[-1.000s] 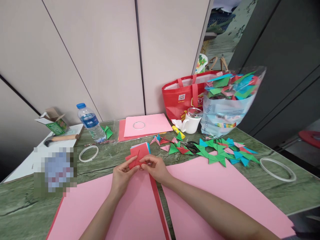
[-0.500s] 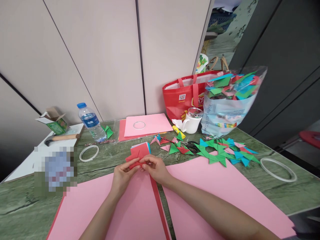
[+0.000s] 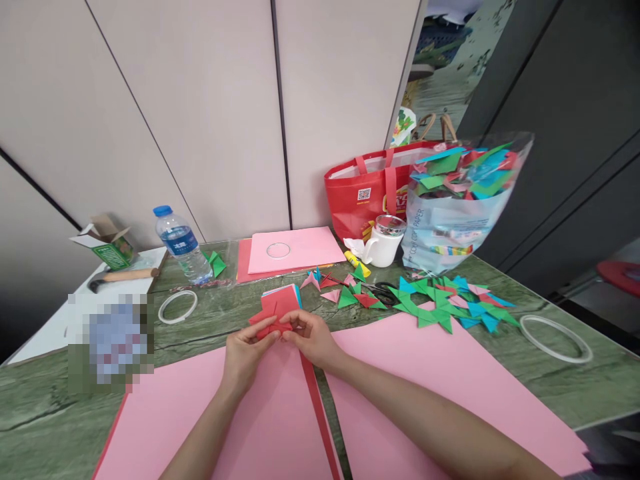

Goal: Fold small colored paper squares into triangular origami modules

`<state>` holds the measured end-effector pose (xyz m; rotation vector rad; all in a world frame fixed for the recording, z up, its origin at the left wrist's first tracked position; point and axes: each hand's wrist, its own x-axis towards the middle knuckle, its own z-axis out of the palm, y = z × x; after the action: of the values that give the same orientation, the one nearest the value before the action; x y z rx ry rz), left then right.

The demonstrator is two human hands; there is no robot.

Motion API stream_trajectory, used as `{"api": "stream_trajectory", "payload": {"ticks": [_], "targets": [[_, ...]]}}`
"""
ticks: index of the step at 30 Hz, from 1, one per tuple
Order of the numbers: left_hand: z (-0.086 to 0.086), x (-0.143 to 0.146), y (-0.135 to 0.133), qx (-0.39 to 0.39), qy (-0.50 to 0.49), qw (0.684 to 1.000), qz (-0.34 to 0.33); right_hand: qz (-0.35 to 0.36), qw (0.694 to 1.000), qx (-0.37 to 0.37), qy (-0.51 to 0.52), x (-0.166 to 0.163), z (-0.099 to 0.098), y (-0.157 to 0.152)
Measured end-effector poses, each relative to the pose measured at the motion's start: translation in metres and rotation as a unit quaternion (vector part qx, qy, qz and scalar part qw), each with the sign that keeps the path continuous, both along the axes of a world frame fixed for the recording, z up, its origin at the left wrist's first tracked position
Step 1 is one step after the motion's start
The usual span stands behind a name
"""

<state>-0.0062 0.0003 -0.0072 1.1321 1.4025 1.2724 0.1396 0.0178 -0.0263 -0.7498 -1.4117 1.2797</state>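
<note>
My left hand [image 3: 243, 356] and my right hand [image 3: 311, 337] meet over the table's middle, both pinching a small folded red paper piece [image 3: 273, 327] between fingertips. Just behind it lies a small stack of red and blue paper squares [image 3: 280, 301]. Under my wrists lie large pink sheets [image 3: 430, 373] with a red strip edge [image 3: 320, 413] between them.
Folded green, blue, red and pink triangles [image 3: 440, 307] are scattered to the right, with scissors [image 3: 383, 290] among them. A clear bag of folded pieces [image 3: 460, 207], a red tote [image 3: 365, 193], a white mug [image 3: 383, 245], a water bottle [image 3: 181, 245] and tape rings [image 3: 555, 338] stand around.
The red piece between my fingers has been folded flatter and smaller; my hands have stayed in nearly the same place.
</note>
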Motion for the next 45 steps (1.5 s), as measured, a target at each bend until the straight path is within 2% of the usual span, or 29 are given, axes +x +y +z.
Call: {"api": "stream_trajectory", "payload": {"ticks": [8,13,21,28,33,41,45], "targets": [[0.004,0.001,0.0,-0.025,-0.055,0.998,-0.011,0.057,0.994,-0.067,0.069,0.002,0.0,0.005],[0.002,-0.001,0.001,-0.013,-0.038,0.999,-0.015,0.06,0.994,-0.064,0.069,0.002,0.004,0.004],[0.003,-0.001,0.0,0.01,0.032,0.998,0.053,0.032,0.996,-0.071,0.05,-0.001,0.005,0.002],[-0.001,0.001,0.0,0.008,0.029,0.999,0.034,0.031,0.993,-0.083,0.076,-0.002,0.001,0.003],[-0.005,-0.003,0.002,0.02,0.035,0.999,0.018,0.019,0.996,-0.068,0.049,-0.002,0.004,0.003],[0.008,0.003,-0.003,0.014,0.035,0.998,-0.049,-0.033,0.999,0.005,-0.023,0.001,0.007,0.002],[0.011,0.005,-0.004,0.014,-0.006,0.998,-0.066,-0.046,0.996,0.045,-0.062,0.003,0.007,0.002]]}}
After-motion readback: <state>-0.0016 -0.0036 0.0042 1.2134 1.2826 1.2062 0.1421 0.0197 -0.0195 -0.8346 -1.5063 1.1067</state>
